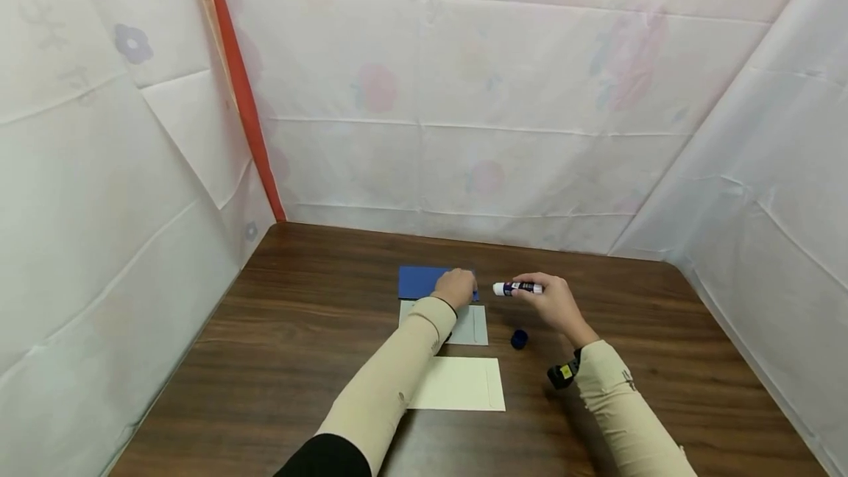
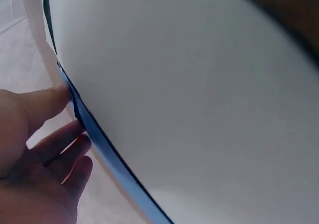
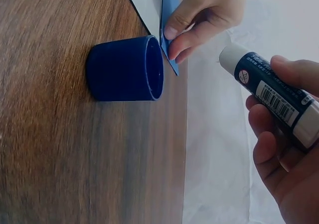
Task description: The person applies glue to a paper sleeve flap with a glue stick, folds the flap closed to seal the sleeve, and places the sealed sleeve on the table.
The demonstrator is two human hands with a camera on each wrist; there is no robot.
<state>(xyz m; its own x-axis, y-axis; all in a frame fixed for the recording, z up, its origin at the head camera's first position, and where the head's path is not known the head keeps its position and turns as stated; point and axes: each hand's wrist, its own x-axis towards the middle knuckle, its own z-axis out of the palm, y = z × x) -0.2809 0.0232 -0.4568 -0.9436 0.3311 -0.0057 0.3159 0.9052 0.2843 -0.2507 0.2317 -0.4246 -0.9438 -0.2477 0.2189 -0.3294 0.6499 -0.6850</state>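
My left hand (image 1: 456, 287) pinches the right end of a blue envelope (image 1: 417, 283) between thumb and fingers. In the left wrist view its edge (image 2: 107, 152) shows as a thin blue strip at the fingertips. My right hand (image 1: 556, 306) holds a glue stick (image 1: 519, 288) without its cap, white end pointing left toward the envelope but apart from it. The barcode label on the glue stick (image 3: 274, 97) faces the right wrist camera. On the table below lies the dark blue cap (image 1: 520, 339), its open end visible in the right wrist view.
A grey envelope (image 1: 472, 330) lies just in front of the blue one, partly under my left forearm. Nearer to me is a cream envelope (image 1: 464, 385). White sheets (image 1: 424, 94) stand around the back and sides of the brown wooden table (image 1: 285, 330).
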